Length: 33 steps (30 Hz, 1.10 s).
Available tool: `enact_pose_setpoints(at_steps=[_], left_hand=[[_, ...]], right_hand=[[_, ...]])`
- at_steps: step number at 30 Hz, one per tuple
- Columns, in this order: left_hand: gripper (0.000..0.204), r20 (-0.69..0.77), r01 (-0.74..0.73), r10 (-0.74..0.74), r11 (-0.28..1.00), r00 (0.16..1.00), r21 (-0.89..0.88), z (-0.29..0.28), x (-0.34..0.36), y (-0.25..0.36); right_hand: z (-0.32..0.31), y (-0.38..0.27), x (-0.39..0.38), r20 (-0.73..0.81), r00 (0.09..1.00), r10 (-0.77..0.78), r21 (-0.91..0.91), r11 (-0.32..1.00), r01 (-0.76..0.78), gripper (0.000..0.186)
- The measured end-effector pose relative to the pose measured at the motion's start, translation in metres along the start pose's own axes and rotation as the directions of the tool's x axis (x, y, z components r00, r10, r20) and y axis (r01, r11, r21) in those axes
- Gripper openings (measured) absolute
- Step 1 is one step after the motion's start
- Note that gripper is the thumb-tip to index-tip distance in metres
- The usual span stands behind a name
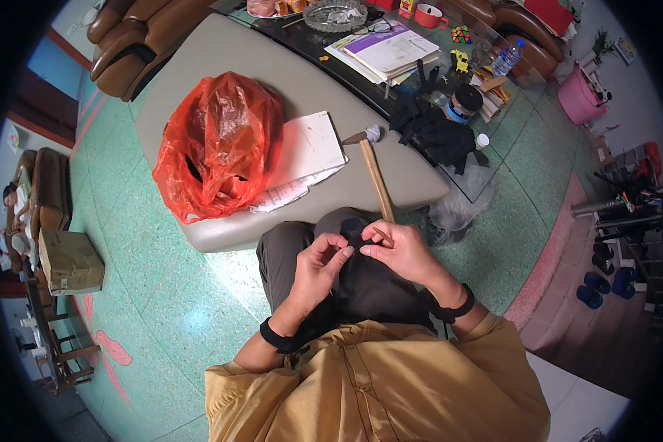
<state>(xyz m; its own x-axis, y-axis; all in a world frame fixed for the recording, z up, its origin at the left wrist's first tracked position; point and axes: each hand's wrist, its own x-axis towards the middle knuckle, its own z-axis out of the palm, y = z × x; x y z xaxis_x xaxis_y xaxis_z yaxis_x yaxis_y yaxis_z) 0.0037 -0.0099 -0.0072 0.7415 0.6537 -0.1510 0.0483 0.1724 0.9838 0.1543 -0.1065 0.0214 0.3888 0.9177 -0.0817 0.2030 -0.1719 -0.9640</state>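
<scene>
Both my hands meet over my lap, fingertips almost touching. My left hand (320,269) is closed in a thumb-and-finger pinch; whatever lies in it is too small to make out. My right hand (401,254) is also closed, with a short thin brown stick (382,235) between its fingers and its thumb tip close to the left one. Just beyond the right hand, a straight wooden handle (377,180) leans on the bench edge. A dark wedge-shaped piece (355,138) lies at its far end; whether they are joined I cannot tell. A crumpled whitish wad (373,133) sits beside it.
On the padded grey bench (295,81) rest a red plastic bag (221,140) and white papers (313,147). Behind stands a dark table with papers (390,48), a glass ashtray (335,15), black cloth (438,132) and a bottle (507,57). A cardboard box (70,261) stands left.
</scene>
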Motion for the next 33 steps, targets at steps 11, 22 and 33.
enact_pose_setpoints(at_steps=[11,22,33], left_hand=[[0.007,-0.003,0.02,-0.02,0.998,1.0,-0.064,0.004,0.001,0.001],[0.012,-0.132,-0.039,0.055,0.992,0.99,0.12,0.013,0.0,0.005],[0.013,-0.214,-0.037,0.034,0.999,0.976,-0.009,0.021,0.003,-0.002]], right_hand=[[-0.001,-0.004,-0.001,-0.047,0.999,0.005,-0.093,0.996,-0.009,0.013],[0.017,0.002,-0.002,-0.252,0.963,-0.1,-0.084,0.993,0.081,0.013],[0.021,0.0,0.0,-0.298,0.954,-0.029,-0.102,0.995,-0.002,0.013]])
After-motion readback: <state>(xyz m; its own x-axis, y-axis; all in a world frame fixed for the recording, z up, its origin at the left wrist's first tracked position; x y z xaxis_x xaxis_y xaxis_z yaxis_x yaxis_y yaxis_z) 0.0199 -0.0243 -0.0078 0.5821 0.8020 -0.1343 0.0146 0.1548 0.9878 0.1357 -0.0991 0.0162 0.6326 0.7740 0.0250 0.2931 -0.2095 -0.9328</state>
